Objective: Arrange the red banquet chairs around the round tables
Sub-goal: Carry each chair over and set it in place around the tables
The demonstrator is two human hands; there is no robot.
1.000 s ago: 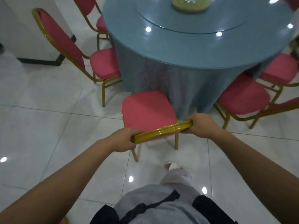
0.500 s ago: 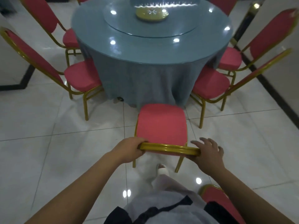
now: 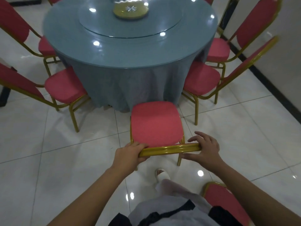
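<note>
My left hand (image 3: 128, 154) grips the gold metal back rail (image 3: 169, 149) of a red-cushioned banquet chair (image 3: 155, 123) (facing the round blue tabletop (image 3: 130, 53)). My right hand (image 3: 206, 150) rests at its end, fingers (image 3: 200, 136) spread loose.

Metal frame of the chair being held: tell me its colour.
Gold: the glossy metal frame of the red-seated banquet chair, clearest in the head view.

Dim, cool-toned indoor scene, lit from overhead. Small white specular spots mark the glossy round table (image 3: 130, 53) and the polished floor tiles (image 3: 40, 152). A highlight streak runs along the gilt back rail of the nearest chair (image 3: 156, 124). Shadows are soft and faint. Wide-angle distortion splays the side chairs (image 3: 257, 22) outward at the frame edges, and fine detail is slightly soft throughout.
</note>
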